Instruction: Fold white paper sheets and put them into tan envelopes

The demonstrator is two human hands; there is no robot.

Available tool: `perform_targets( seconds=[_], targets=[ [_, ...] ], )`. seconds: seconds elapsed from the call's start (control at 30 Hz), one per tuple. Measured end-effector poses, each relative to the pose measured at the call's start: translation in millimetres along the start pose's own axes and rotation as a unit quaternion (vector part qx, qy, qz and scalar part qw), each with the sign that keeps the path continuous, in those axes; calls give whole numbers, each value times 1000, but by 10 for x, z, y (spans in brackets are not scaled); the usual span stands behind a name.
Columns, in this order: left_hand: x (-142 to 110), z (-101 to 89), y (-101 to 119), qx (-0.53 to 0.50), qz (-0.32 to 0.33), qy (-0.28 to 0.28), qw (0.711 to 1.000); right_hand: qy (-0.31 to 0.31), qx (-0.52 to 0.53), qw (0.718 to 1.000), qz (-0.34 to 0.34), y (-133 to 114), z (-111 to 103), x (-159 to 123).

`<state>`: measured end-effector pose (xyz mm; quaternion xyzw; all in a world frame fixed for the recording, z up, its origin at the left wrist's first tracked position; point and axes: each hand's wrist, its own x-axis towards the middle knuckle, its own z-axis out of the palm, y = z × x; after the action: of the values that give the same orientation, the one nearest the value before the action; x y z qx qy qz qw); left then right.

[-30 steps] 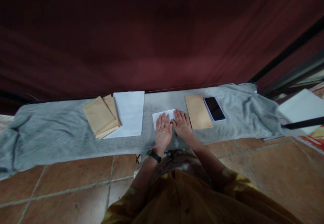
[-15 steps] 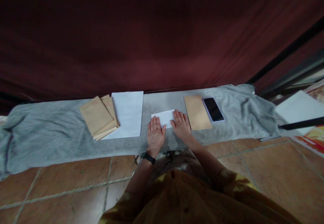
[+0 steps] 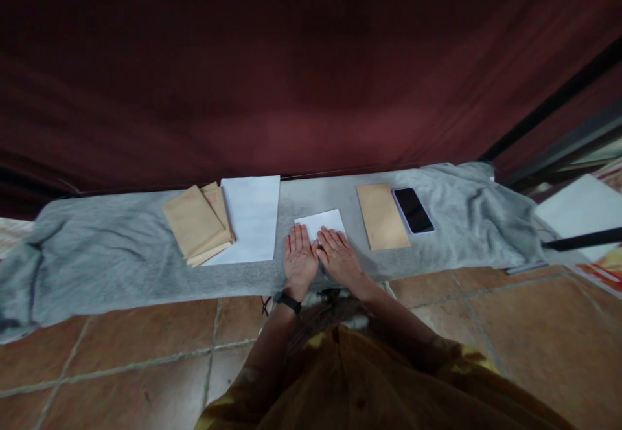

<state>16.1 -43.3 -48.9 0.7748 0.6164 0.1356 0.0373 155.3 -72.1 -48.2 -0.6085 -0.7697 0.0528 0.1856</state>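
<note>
A small folded sheet of white paper [image 3: 321, 218] lies on the grey cloth in front of me. My left hand [image 3: 300, 255] rests flat on its left near part, fingers stretched out. Beside it, my right hand [image 3: 339, 255] lies flat over the near right part, its fingers spread a little and pointing up and left. The thumbs nearly meet, and the paper's near edge is hidden under both hands. To the right lies a brown envelope [image 3: 383, 217]. Left of my hands is larger white paper [image 3: 253, 219], partly covered by several brown envelopes [image 3: 193, 219].
A phone [image 3: 413, 211] with a dark screen lies right of the single envelope. Grey cloth [image 3: 111, 248] covers the long narrow surface, bunched at both ends. A dark red curtain [image 3: 311, 93] hangs behind it. More white paper [image 3: 583, 213] sits at the far right, near a black bar.
My right hand has slid left and toward me across the folded paper, closer to my left hand. The left hand stays flat on the paper. The view has shifted slightly.
</note>
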Motion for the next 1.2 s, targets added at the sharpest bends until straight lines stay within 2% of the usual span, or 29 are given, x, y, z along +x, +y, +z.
perform_targets(
  seconds=[0.3,0.4,0.5,0.57,0.67,0.73,0.83,0.93,1.1,1.2],
  targets=[
    [-48,-9,-35,-9,-6,31,999,22,-38,998,43,276,-85,-177],
    [-45,-35,-48,-10,-8,38,999,28,-43,997,51,297,-82,-203],
    [17,-71,30,-10,-7,42,999,28,-46,997,54,279,-72,-205],
    [91,-71,141,-22,28,18,999,24,-45,997,55,270,-70,-201],
    [215,-16,350,-47,95,-50,993,11,-48,997,55,267,-84,-196],
    [281,37,470,-55,112,-75,989,-1,-57,997,47,266,-101,-194],
    [332,93,540,-51,114,-78,989,-10,-70,997,35,262,-120,-193],
    [342,99,443,-35,99,-67,992,-1,-65,997,44,263,-118,-194],
    [323,52,115,-4,40,-30,999,15,-42,997,66,269,-100,-181],
    [305,32,11,-1,39,-26,999,20,-32,996,78,246,-81,-82]
  ],
)
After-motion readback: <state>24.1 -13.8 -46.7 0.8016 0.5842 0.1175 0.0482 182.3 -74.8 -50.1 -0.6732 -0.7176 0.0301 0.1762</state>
